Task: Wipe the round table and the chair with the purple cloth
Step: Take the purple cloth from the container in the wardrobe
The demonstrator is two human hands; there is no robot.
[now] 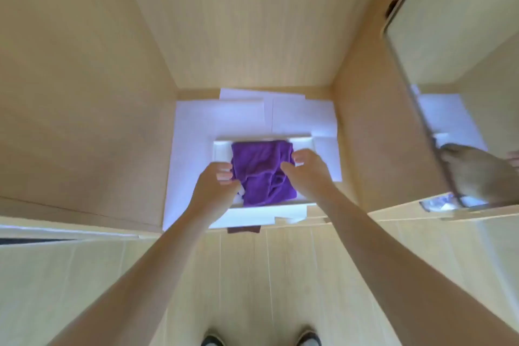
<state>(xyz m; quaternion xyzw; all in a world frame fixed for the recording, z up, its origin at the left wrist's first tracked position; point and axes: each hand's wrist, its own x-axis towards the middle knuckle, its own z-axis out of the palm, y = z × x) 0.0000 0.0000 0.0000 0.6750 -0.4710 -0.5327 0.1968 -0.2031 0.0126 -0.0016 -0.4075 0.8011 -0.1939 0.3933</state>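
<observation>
A crumpled purple cloth [262, 171] lies in a shallow white tray [220, 150] on the floor of an open wooden cabinet. My left hand [216, 185] curls its fingers onto the cloth's left edge. My right hand [307, 170] pinches the cloth's right edge between thumb and fingers. Both forearms reach forward from below. No round table or chair is in sight.
White paper sheets [224, 118] line the cabinet floor under the tray. Wooden walls [84, 93] close in left, back and right. An open mirrored door [463, 64] stands at the right and reflects a hand. My shoes [213, 340] show at the bottom.
</observation>
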